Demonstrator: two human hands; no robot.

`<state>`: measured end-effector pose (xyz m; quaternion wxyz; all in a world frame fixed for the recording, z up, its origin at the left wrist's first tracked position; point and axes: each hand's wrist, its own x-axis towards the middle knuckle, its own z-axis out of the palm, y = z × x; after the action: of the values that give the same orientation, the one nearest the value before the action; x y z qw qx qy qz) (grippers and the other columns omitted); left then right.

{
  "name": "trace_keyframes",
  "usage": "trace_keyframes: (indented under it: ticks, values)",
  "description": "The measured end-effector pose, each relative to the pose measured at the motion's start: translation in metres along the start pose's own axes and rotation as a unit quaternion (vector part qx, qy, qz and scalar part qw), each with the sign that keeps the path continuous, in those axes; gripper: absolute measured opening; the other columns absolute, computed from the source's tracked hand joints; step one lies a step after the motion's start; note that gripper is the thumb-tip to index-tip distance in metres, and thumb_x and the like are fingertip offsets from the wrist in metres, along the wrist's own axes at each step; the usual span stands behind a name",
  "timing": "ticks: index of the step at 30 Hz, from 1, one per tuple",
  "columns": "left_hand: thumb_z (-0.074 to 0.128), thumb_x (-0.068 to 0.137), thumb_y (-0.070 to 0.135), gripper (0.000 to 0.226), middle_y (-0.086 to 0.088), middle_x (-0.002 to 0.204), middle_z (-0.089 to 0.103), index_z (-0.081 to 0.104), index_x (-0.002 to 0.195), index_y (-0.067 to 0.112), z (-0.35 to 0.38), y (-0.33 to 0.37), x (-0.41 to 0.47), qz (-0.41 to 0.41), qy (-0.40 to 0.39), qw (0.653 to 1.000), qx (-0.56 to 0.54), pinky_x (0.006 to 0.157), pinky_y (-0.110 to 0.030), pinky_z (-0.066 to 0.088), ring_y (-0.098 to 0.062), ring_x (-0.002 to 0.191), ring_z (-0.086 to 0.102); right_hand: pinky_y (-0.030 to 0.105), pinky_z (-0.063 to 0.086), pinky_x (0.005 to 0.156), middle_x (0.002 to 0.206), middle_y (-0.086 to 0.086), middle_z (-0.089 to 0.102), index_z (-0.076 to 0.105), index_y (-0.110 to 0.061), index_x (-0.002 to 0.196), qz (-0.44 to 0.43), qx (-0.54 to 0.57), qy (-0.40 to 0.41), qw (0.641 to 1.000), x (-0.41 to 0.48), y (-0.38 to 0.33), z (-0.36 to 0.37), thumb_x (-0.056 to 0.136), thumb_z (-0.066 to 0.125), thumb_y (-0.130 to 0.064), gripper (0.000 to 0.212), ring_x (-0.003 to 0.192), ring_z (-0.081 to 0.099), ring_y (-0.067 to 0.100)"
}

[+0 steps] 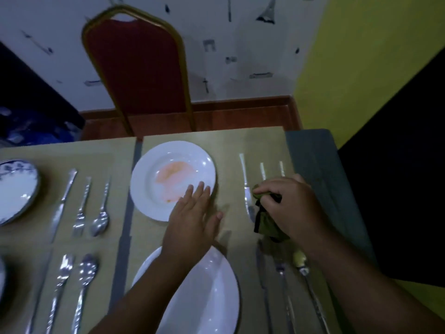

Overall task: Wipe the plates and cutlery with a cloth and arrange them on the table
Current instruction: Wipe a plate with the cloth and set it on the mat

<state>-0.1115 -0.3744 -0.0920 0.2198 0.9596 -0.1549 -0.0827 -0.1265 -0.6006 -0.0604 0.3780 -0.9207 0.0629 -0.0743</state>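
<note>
The left hand (192,218) reaches forward from the lower edge, palm down, fingers straight and released; its fingertips rest on the near right rim of a white plate (166,162) marked with an orange smear. The right hand (286,203) lies to the right of that plate, knuckles up, fingers curled and grasping a dark green cloth (266,224); the cloth hangs down from the fist and covers the lower parts of two pieces of cutlery whose handles (263,171) show beyond it. A knife (245,184) lies just beside the cloth; whether the cloth touches it cannot be told.

A second white plate (212,300) sits nearer, partly under the left forearm, with a fork (281,283) and further cutlery to its right. The table (252,143) carries tan placemats; at the left lie a blue-patterned plate (16,186) and two more cutlery sets (81,208); a grey mat (317,169) lies at the right edge. A red chair (137,68) with a gold frame stands behind the table, against a white patterned wall; a yellow wall adjoins it on the right.
</note>
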Motion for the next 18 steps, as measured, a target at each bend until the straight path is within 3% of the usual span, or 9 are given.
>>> trace_keyframes:
  ticks: [3, 5, 7, 10, 12, 15, 17, 18]
  values:
    - [0.058, 0.096, 0.040, 0.074, 0.000, 0.164, 0.024, 0.022, 0.158, 0.020, -0.026, -0.047, -0.010, -0.142, 0.060, 0.984, -0.093, 0.120, -0.048, 0.027, -0.022, 0.151, 0.022, 0.029, 0.041, 0.089, 0.091, -0.018, 0.073, 0.078, -0.029, 0.084, -0.015, 0.007, -0.033, 0.999, 0.008, -0.033, 0.030, 0.079, 0.067, -0.009, 0.023, 0.093, 0.059, 0.015]
    - [0.066, 0.092, 0.031, 0.077, -0.006, 0.159, 0.036, 0.025, 0.155, 0.018, -0.043, -0.072, -0.009, -0.197, 0.113, 0.963, -0.147, 0.116, -0.046, 0.034, -0.027, 0.144, 0.035, 0.026, 0.036, 0.091, 0.092, -0.018, 0.073, 0.078, -0.028, 0.084, -0.035, 0.012, -0.052, 0.998, 0.015, -0.055, 0.049, 0.081, 0.066, -0.010, 0.022, 0.090, 0.061, 0.013]
    - [0.069, 0.090, 0.027, 0.078, -0.007, 0.156, 0.038, 0.025, 0.154, 0.017, -0.053, -0.092, -0.005, -0.267, 0.137, 0.928, -0.219, 0.113, -0.041, 0.035, -0.027, 0.142, 0.038, 0.027, 0.035, 0.095, 0.092, -0.018, 0.074, 0.078, -0.028, 0.084, -0.054, 0.016, -0.074, 0.996, 0.024, -0.076, 0.069, 0.082, 0.066, -0.011, 0.021, 0.089, 0.063, 0.008]
    - [0.068, 0.091, 0.026, 0.082, -0.009, 0.153, 0.043, 0.019, 0.156, 0.011, -0.058, -0.112, 0.006, -0.350, 0.120, 0.859, -0.354, 0.110, -0.046, 0.043, -0.025, 0.136, 0.046, 0.028, 0.038, 0.096, 0.092, -0.019, 0.073, 0.078, -0.029, 0.085, -0.072, 0.005, -0.106, 0.992, 0.042, -0.098, 0.103, 0.084, 0.062, -0.015, 0.021, 0.093, 0.063, 0.012]
    - [0.065, 0.092, 0.024, 0.066, -0.002, 0.134, 0.058, 0.035, 0.148, 0.009, -0.059, -0.121, 0.014, -0.376, 0.110, 0.835, -0.388, 0.090, -0.034, 0.053, -0.019, 0.113, 0.059, 0.035, 0.046, 0.093, 0.093, -0.020, 0.073, 0.078, -0.031, 0.088, -0.077, -0.011, -0.117, 0.990, 0.054, -0.107, 0.124, 0.085, 0.060, -0.022, 0.021, 0.095, 0.063, 0.015]
    - [0.062, 0.094, 0.019, 0.029, -0.001, 0.100, 0.067, 0.056, 0.122, 0.010, -0.066, -0.128, 0.027, -0.384, 0.078, 0.818, -0.421, 0.061, -0.024, 0.053, -0.012, 0.082, 0.063, 0.038, 0.051, 0.089, 0.093, -0.020, 0.073, 0.078, -0.032, 0.091, -0.084, -0.033, -0.128, 0.988, 0.074, -0.112, 0.150, 0.085, 0.056, -0.027, 0.023, 0.094, 0.063, 0.017]
    - [0.056, 0.097, 0.015, 0.016, -0.004, 0.089, 0.066, 0.062, 0.110, 0.008, -0.068, -0.132, 0.032, -0.401, 0.043, 0.787, -0.467, 0.055, -0.025, 0.056, -0.017, 0.076, 0.064, 0.040, 0.053, 0.088, 0.092, -0.019, 0.073, 0.078, -0.031, 0.091, -0.075, -0.034, -0.126, 0.989, 0.087, -0.111, 0.165, 0.084, 0.052, -0.030, 0.027, 0.093, 0.063, 0.019]
    - [0.054, 0.098, 0.014, 0.017, -0.008, 0.091, 0.069, 0.064, 0.109, 0.007, -0.068, -0.134, 0.034, -0.410, 0.027, 0.764, -0.497, 0.059, -0.029, 0.060, -0.023, 0.079, 0.067, 0.041, 0.052, 0.088, 0.092, -0.019, 0.073, 0.078, -0.031, 0.091, -0.066, -0.041, -0.127, 0.989, 0.091, -0.108, 0.174, 0.084, 0.051, -0.030, 0.028, 0.093, 0.063, 0.021]
